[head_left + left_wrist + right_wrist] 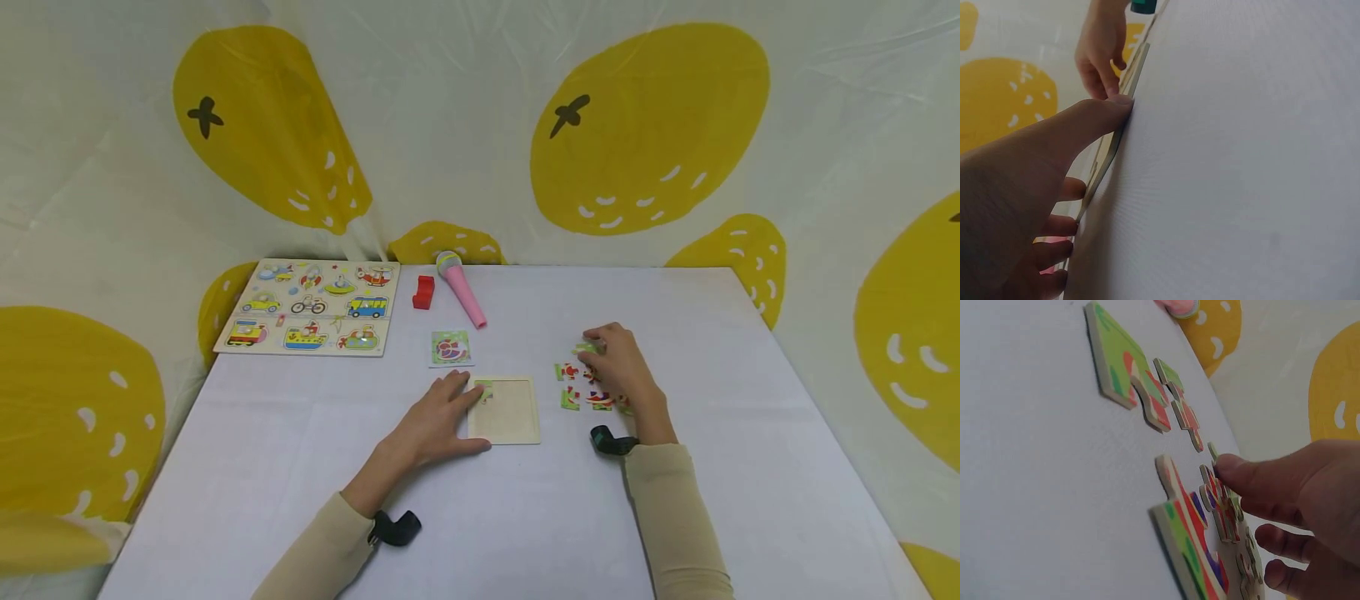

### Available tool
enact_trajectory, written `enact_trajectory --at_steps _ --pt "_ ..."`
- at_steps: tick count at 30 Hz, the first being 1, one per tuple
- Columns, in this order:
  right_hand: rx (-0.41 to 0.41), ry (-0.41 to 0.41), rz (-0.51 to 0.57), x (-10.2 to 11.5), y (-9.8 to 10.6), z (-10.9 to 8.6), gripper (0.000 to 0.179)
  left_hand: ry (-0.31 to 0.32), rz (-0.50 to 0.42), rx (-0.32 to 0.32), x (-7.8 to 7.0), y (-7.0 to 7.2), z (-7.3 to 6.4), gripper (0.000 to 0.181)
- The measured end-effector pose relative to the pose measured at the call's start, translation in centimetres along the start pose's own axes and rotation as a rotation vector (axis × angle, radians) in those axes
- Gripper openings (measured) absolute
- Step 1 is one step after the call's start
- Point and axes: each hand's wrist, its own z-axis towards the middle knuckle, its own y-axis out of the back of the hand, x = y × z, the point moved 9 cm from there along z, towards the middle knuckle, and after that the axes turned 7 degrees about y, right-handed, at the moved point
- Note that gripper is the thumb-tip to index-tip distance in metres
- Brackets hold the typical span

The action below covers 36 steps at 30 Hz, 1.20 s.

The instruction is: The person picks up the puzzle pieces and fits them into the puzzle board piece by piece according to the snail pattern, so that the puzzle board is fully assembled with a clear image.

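A square wooden puzzle tray lies in front of me, with one green puzzle piece in its upper left corner. My left hand is spread around the tray's left side. Its index fingertip touches the piece, and the thumb rests at the near edge. To the right, my right hand reaches over a group of loose puzzle pieces. Thumb and index finger pinch a green-edged piece at the far side of that group. Several red and green pieces lie flat under and beside the hand.
Behind the tray is a small picture card. Further back lie a red block and a pink toy microphone. A wooden vehicle puzzle board occupies the table's back left corner. A patterned cloth hangs behind the white table.
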Motion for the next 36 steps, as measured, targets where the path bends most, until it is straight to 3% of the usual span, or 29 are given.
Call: enact_trajectory --at_steps 16,23,36 --pt "0.019 -0.001 -0.063 -0.8 -0.6 0.4 0.034 0.002 -0.002 -0.002 0.0 0.0 0.0 0.088" --pt "0.023 -0.055 -0.035 -1.5 -0.6 0.2 0.036 0.007 -0.008 0.001 0.1 -0.2 0.0 0.088" --pt "-0.013 -0.048 0.052 -0.6 0.4 -0.4 0.024 0.009 -0.014 0.008 0.1 -0.2 -0.2 0.088"
